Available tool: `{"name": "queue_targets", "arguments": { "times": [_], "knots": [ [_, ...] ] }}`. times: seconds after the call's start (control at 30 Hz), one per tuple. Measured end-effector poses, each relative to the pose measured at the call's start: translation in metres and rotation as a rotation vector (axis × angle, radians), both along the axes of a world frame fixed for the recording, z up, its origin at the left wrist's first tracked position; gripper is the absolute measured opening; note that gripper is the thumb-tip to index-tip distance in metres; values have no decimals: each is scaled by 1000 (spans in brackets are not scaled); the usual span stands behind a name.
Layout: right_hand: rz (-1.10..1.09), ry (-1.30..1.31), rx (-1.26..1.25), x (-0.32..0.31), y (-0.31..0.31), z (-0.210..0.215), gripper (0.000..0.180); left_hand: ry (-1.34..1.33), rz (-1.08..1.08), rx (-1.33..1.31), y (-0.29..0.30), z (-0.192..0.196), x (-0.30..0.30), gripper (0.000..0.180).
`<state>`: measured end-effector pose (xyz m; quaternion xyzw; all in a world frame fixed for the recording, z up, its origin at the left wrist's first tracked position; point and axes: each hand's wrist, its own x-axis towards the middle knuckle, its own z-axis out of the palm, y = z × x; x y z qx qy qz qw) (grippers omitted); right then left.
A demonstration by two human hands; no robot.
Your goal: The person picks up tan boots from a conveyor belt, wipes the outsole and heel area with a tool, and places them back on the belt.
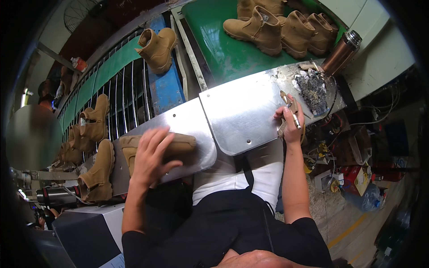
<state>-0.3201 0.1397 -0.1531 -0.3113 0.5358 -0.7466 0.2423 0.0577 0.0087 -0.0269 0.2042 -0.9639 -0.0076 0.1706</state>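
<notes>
My left hand [152, 156] rests with spread fingers on a tan suede boot [181, 144] lying on its side on the metal work plate [241, 111]. My right hand [291, 123] is closed around a small metal tool with a tan handle [291, 111], held at the plate's right edge. A pile of dark scraps [313, 89] lies just beyond that hand.
Several tan boots [268, 24] stand on a green conveyor belt [214, 49] ahead. More boots [96, 120] sit on a wire rack at left, one [157, 47] further up. A copper-coloured flask [342, 51] stands at right. Cluttered floor items lie lower right.
</notes>
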Motion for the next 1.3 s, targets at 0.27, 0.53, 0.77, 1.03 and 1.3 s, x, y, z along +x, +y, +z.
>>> {"name": "queue_targets", "arguments": {
  "times": [0.27, 0.53, 0.77, 1.03, 1.3],
  "knots": [
    [5, 2, -38, 1, -1, -2, 51, -210, -27, -10, -38, -8, -35, 57],
    [-382, -56, -195, -8, -10, -10, 44, 1050, 53, 240, -20, 65, 22, 88],
    [-238, -281, 83, 9, 3, 18, 52, 777, -104, 414, -50, 52, -15, 73],
    [501, 159, -85, 121, 10, 101, 55, 759, -242, 587, -69, 56, -47, 65],
    [533, 308, -172, 136, -69, 143, 45, 778, -196, 759, -93, 51, -51, 67]
  ]
}}
